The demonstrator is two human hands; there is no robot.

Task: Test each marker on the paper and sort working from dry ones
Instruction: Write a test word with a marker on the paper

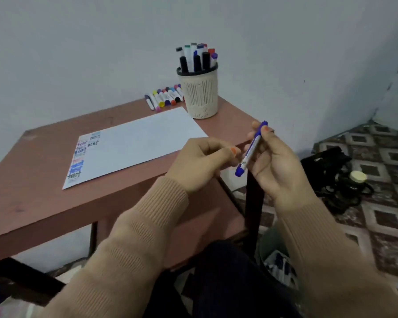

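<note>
1. Head view, hands: our right hand [276,166] pinches a blue marker [251,149] between thumb and fingers. It is in the air just off the table [44,203] edge, at 3 o'clock from the paper [143,138]. The marker is tilted, with one blue end toward 7 o'clock and the other toward 1 o'clock.
2. Our left hand [200,161] hangs just beside it at 9 o'clock. Its fingers are curled in and its thumb points at the marker. We see nothing in it.
3. Head view, table: the paper lies flat, with scribbles [81,154] stacked along its 8 o'clock edge. A cup [199,92] of upright markers stands at 1 o'clock. A row [164,97] of markers lies at 12 o'clock, next to the cup.
4. We judge the step to be uncapping. We take the lower end for the cap, though blur leaves this unsure.
5. To do it well, we steady the barrel with the right hand and pull the cap straight off with the left.
6. Then we write on bare paper beside the scribbles, so a faint line shows clearly.
</note>
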